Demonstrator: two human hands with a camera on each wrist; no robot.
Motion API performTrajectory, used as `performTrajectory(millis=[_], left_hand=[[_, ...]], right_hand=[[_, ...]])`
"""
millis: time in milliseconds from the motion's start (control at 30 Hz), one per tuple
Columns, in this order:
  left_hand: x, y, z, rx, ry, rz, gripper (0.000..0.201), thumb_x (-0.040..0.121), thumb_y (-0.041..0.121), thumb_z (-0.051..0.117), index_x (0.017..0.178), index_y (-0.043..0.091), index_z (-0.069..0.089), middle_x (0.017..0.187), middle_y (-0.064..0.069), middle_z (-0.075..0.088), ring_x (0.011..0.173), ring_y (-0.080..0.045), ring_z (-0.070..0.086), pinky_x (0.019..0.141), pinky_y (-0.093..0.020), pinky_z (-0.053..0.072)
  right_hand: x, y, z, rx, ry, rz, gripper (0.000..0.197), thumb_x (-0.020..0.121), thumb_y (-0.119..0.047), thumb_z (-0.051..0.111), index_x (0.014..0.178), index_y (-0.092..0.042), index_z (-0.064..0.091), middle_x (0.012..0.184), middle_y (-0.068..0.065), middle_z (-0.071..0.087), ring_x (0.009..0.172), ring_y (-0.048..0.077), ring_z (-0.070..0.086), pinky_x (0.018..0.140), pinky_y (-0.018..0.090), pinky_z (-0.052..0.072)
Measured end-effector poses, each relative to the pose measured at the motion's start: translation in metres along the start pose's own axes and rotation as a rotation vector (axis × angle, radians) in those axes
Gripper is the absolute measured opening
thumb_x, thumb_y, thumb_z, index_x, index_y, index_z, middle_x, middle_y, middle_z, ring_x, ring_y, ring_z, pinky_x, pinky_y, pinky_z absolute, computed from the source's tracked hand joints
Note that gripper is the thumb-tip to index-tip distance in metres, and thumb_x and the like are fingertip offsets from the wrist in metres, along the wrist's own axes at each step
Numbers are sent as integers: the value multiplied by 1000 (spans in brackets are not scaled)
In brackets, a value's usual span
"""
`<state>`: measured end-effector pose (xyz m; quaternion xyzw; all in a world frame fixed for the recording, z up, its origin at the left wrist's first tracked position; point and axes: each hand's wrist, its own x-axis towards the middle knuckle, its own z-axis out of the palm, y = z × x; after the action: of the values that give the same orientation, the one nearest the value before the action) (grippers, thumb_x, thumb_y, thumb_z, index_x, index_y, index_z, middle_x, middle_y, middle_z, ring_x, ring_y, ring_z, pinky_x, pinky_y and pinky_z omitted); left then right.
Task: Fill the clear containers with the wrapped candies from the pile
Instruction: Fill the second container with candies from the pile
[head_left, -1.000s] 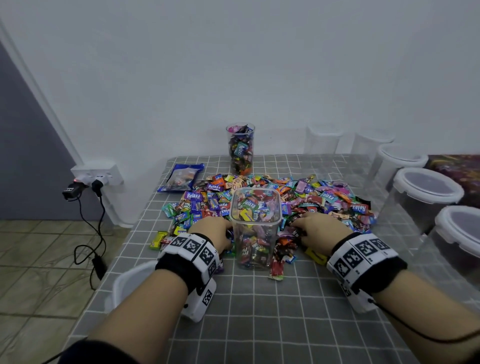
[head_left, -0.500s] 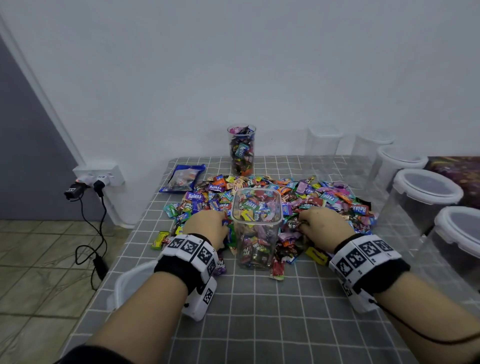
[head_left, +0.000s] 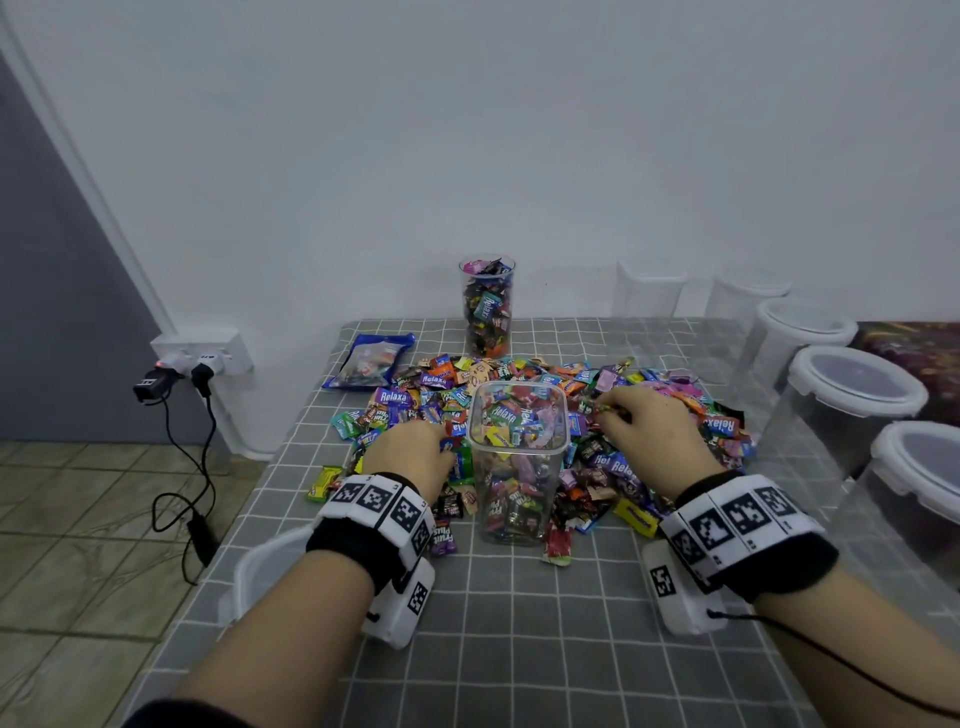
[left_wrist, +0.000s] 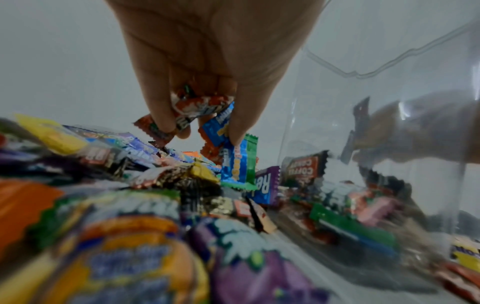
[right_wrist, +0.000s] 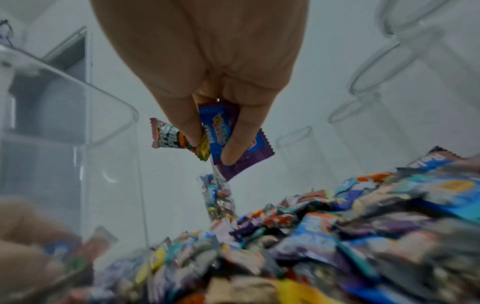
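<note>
— Since both of my hands are already loaded, what should I watch for on the way to the tub?

— Tell me what you've got first.

— My left hand (left_wrist: 207, 82) has its fingers curled round a small bunch of wrapped candies (left_wrist: 202, 107), an orange one and a blue one among them, just above the pile (head_left: 545, 410) on the desk (head_left: 519, 623). My right hand (right_wrist: 207, 92) pinches a few more, a blue wrapper over a purple one (right_wrist: 246, 156), lifted clear of the heap.

— And the container?

— The square clear container (head_left: 517, 457) stands between my wrists, open at the top, candies banked against its sides. I'd judge it a bit over half full.

— Then bring one hand over the mouth at a time, so they don't crowd the rim. Let go only once the fingertips are inside the opening; those loose wrapper tails look apt to catch the edge and flip a sweet back out.

— The blue-and-green one (left_wrist: 237, 164) dangling under my left thumb seems barely held.

— Tighten on it or drop it now. The tub looks light, too; a knock could tip it.
</note>
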<state>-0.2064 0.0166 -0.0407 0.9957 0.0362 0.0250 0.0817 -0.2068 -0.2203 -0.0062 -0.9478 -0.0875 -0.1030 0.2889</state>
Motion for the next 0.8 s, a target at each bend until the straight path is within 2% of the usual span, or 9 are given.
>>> performTrajectory(millis=[100, 167, 300, 433, 500, 633, 733, 800], left_hand=[[0, 0, -1, -5, 5, -1, 23, 93, 34, 52, 101, 16, 65, 99, -6, 66, 91, -25, 61, 70, -31, 46], [0, 0, -1, -6, 6, 0, 24, 93, 33, 52, 102, 15, 65, 100, -5, 65, 92, -25, 60, 72, -32, 47], [-1, 0, 0, -36, 32, -3, 23, 93, 33, 52, 102, 16, 66, 101, -5, 66, 93, -25, 60, 73, -33, 47], [-2, 1, -1, -43, 30, -1, 24, 93, 33, 52, 105, 16, 66, 102, -4, 66, 95, -24, 60, 75, -33, 48], [-2, 2, -2, -37, 28, 2, 25, 93, 33, 52, 104, 16, 66, 101, -4, 66, 93, -23, 60, 74, -32, 48], [-3, 3, -4, -27, 27, -2, 25, 93, 33, 51, 104, 15, 65, 102, -4, 65, 93, -23, 60, 74, -31, 47], [-4, 3, -4, -28, 30, 2, 25, 93, 33, 52, 103, 15, 66, 101, -4, 65, 93, -23, 60, 75, -32, 49], [-5, 3, -4, -30, 32, 2, 25, 93, 34, 52, 103, 15, 65, 101, -4, 65, 93, -23, 60, 75, -32, 49]], right_hand=[[0, -15, -10, 124, 49, -17, 20, 94, -14, 51, 106, -9, 67, 90, 1, 59, 83, 15, 50, 70, 25, 33], [-1, -26, -17, 231, 88, -23, 17, 94, -15, 53, 103, -12, 67, 85, -2, 57, 81, 16, 51, 70, 25, 34], [-5, -49, -26, 410, 116, -73, 12, 92, -16, 55, 97, -16, 66, 84, 1, 63, 85, 23, 59, 78, 37, 48], [-9, -65, -25, 520, 54, -116, 11, 91, -14, 56, 94, -20, 65, 87, 7, 66, 87, 26, 62, 85, 46, 50], [-11, -69, -21, 550, 17, -131, 12, 91, -13, 56, 94, -19, 66, 85, 9, 67, 84, 26, 64, 84, 48, 51], [-13, -70, -15, 561, -39, -130, 18, 90, -11, 57, 92, -26, 66, 85, 9, 68, 82, 27, 64, 82, 49, 52], [-14, -70, -14, 498, -67, -140, 21, 89, -7, 55, 99, -22, 65, 85, 10, 68, 83, 30, 63, 80, 46, 52], [-15, -71, -14, 488, -73, -138, 25, 88, -5, 53, 100, -25, 63, 87, 9, 68, 84, 31, 63, 79, 44, 52]])
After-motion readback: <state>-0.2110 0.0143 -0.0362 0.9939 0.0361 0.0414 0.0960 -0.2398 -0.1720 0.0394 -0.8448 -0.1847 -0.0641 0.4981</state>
